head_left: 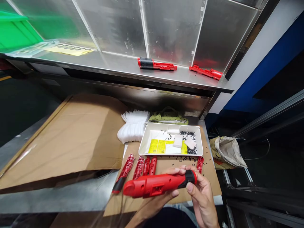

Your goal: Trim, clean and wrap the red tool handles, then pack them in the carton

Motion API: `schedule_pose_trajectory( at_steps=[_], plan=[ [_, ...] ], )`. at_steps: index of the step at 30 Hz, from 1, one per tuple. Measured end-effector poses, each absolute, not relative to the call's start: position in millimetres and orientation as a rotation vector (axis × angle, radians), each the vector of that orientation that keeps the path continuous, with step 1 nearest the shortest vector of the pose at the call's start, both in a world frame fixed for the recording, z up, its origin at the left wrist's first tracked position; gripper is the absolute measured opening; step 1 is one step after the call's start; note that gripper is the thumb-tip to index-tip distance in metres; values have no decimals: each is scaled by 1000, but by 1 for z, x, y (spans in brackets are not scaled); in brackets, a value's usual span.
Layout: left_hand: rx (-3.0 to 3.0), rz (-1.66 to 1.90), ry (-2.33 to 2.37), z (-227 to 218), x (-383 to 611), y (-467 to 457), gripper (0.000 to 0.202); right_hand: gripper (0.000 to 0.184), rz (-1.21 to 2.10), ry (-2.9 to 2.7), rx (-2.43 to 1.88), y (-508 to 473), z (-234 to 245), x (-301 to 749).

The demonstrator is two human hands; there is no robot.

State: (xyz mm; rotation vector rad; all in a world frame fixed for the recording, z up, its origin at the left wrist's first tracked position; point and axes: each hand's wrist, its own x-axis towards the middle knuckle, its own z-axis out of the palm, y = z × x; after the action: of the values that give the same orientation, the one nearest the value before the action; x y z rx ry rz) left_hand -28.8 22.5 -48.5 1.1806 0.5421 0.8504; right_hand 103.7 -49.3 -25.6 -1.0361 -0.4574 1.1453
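Note:
A red plastic tool housing [152,186] with a black collar lies nearly level across the view, close to me. My left hand [166,198] is closed round it from beneath; its fingertips show above the far side and its thumb on the near side. My right hand [203,193] grips the black collar at the right end, thumb in front and fingers behind. Beyond the housing, red housing halves [138,167] lie on the cardboard. One of them [127,167] has a black end, and another red piece [200,164] lies to the right.
A white tray [140,148] holds small black parts, white blocks and yellow labels. Beside it are white foam sheets [133,128] and a green patterned bag [166,117]. Red housings [163,66] rest on the metal shelf. A large carton [95,133] stands left; an open bag [228,150] right.

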Motion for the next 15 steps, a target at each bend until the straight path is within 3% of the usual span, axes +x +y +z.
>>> schedule_pose_trajectory(
  at_steps=[12, 15],
  plan=[
    [1135, 879, 709, -43, -22, 19, 38, 36, 1344, -334, -875, -52, -46, 108],
    [1127, 840, 709, -51, -26, 23, 41, 25, 1403, -278, -760, -51, -49, 112]
  ],
)
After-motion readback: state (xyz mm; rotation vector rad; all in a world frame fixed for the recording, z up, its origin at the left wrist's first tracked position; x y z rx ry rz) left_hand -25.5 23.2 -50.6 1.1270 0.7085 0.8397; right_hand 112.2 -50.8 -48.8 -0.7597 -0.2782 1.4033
